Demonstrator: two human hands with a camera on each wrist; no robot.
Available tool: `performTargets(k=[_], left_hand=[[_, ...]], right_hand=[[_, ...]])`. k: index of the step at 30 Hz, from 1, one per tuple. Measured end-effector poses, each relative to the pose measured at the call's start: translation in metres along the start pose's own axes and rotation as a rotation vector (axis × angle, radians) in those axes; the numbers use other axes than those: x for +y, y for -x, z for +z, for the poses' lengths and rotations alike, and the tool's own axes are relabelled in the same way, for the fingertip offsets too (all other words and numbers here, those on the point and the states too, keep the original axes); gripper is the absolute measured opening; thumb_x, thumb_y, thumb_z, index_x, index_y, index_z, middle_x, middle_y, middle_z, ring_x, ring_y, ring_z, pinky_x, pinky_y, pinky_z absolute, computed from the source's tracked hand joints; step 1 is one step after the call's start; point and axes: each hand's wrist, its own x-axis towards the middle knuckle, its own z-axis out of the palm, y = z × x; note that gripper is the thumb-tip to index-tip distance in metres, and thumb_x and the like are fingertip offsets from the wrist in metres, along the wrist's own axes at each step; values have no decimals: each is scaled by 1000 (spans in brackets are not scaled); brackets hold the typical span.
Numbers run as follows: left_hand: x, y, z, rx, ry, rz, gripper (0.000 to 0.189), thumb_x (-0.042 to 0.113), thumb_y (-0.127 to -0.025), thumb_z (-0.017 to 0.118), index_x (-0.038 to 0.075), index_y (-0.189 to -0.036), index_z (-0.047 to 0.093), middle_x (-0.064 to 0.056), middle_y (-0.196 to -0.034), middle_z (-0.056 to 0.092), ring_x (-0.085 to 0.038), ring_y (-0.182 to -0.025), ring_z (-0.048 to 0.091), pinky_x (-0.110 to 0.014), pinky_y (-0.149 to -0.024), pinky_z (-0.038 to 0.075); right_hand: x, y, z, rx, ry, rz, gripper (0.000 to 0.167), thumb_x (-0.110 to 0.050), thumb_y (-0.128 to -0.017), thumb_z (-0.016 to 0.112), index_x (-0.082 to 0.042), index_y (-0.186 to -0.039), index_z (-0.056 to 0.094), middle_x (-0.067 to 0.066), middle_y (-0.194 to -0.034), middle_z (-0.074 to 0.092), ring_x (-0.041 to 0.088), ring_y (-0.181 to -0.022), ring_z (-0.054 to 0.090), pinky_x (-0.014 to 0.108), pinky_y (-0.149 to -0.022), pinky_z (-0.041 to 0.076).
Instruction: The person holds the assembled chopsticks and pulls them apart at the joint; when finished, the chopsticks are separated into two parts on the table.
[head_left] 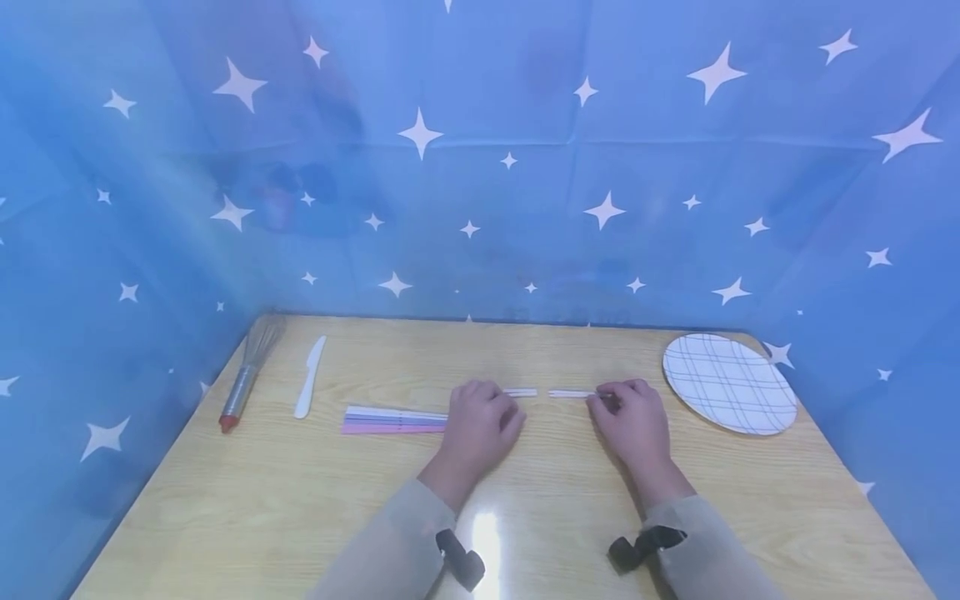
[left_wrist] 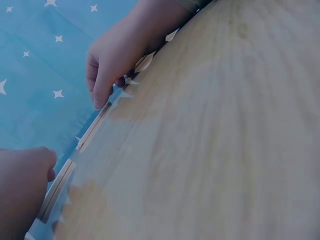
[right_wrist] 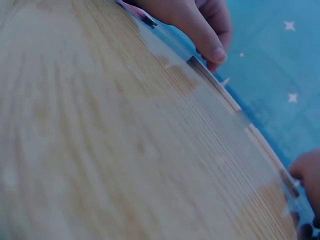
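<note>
Left of your left hand [head_left: 480, 429] lie flat white, purple and pink strips [head_left: 393, 422], rightward juts a thin white stick [head_left: 522, 392], its grip I cannot tell, then a second thin white stick [head_left: 570, 394], pinched at its right end by your right hand [head_left: 636, 421].

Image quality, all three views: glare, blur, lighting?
Head: bright, glare streak on the table between the sleeves, wires of the whisk faint; left wrist: dimmer, wood grain soft; right wrist: dim too, pale sheen on the table broken by browner patches.
</note>
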Motion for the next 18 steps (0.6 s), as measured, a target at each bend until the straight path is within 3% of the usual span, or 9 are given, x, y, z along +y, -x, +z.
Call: performTargets(k=[11, 18], left_hand=[[-16, 20, -14, 83, 69, 76, 10, 27, -93, 82, 18, -96, 80, 5, -99, 69, -18, -100, 61, -44, -95, 49], [-40, 34, -30, 161, 109, 139, 6, 19, -91, 81, 17, -96, 80, 3, -101, 70, -18, -98, 62, -44, -91, 49]], right_hand=[[-19, 1, 16, 140, -52, -158, 16, -11, -87, 80, -2, -100, 81, 20, -97, 67, 43, -93, 62, 56, -84, 49], [-50, 6, 27, 35, -104, -192, 20, -20, -90, 81, -6, -105, 81, 13, -102, 66, 36, -96, 60, 53, -84, 47]])
